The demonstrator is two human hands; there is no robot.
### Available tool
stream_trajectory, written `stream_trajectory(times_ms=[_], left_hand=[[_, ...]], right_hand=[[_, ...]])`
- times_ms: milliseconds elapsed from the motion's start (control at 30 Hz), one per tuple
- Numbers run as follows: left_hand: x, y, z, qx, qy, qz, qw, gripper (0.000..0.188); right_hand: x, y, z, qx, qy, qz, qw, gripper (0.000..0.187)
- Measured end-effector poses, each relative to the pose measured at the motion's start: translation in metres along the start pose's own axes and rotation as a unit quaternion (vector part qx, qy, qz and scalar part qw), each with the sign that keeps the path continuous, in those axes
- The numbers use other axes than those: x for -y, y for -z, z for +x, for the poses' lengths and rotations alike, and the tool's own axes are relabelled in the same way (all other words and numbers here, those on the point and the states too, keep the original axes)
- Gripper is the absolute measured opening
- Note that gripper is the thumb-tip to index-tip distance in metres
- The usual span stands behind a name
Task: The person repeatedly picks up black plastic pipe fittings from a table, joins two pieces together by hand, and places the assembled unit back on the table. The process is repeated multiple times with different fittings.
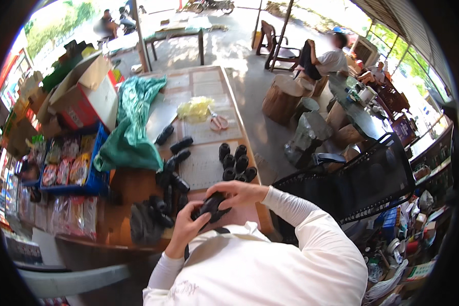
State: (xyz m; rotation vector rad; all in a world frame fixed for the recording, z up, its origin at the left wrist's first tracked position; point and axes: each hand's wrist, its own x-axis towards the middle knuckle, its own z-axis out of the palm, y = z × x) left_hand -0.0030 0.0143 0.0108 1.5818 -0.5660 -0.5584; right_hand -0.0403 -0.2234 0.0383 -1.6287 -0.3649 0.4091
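Observation:
Close to my body, at the near edge of the table, both hands hold one black rounded piece [212, 205], whose kind I cannot make out. My left hand [187, 227] grips it from the lower left. Its upper right side is held by the curled fingers of my right hand [236, 193]. Just beyond stands a tight group of similar black pieces [235, 162]. More black pieces [172, 177] lie loosely, some on top of others, left of my hands. A dark grey cloth or bag [144, 224] is beside them at the table's near edge.
On the table [224, 92] are a green sack [130, 122], scissors [219, 122] and a yellowish plastic bag [195, 109]. Left are a blue crate [71, 190] of packets and a cardboard box [86, 97]. A black mesh chair [357, 186] stands right; people sit beyond.

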Motion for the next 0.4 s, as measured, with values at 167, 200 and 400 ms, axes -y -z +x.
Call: stream_trajectory(times_ms=[167,200,400], left_hand=[[-0.034,-0.008,0.005,-0.098,-0.131,0.235,0.958,0.039],[-0.035,-0.009,0.002,-0.112,-0.141,0.259,0.949,0.038],[-0.024,-0.012,-0.003,-0.130,-0.146,0.331,0.923,0.037]], right_hand=[[-0.012,0.006,0.000,-0.024,0.029,0.089,0.995,0.048],[-0.012,0.003,-0.003,-0.034,0.016,0.148,0.988,0.050],[-0.026,-0.010,-0.008,-0.039,-0.031,0.213,0.976,0.063]])
